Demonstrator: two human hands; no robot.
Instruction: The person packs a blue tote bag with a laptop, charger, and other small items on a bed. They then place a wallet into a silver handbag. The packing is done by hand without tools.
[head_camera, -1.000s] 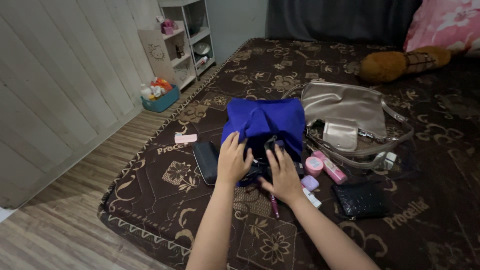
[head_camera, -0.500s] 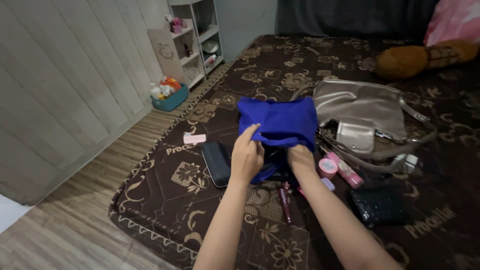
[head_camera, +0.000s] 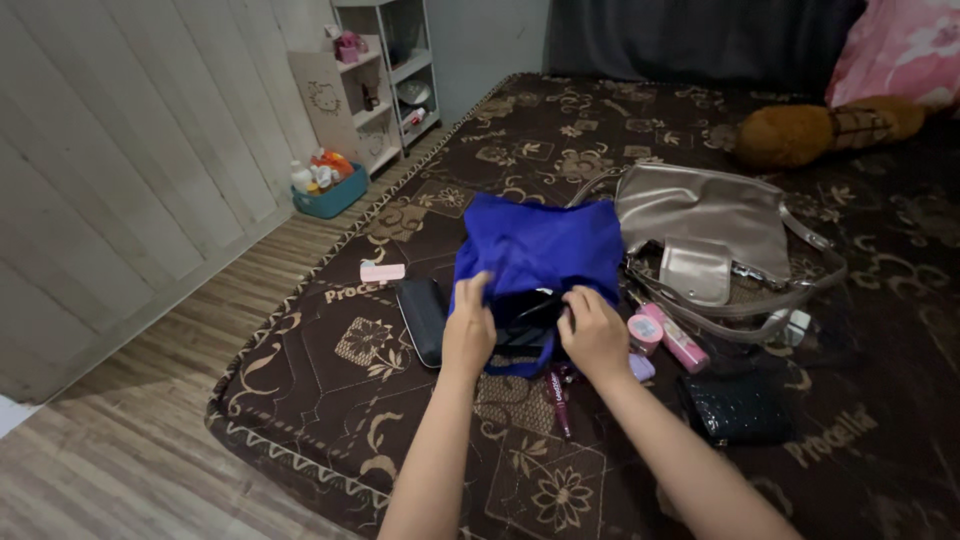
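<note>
My left hand (head_camera: 470, 325) and right hand (head_camera: 594, 334) each pinch the open rim of the blue cloth bag (head_camera: 540, 255) between them; a black case (head_camera: 423, 318) lies just left.

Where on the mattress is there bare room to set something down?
Bare patches: left of the black case toward the mattress edge, and the near corner below both forearms. Crowded: right of the blue bag, where the gold handbag, pink tubes and black wallet cluster.
</note>
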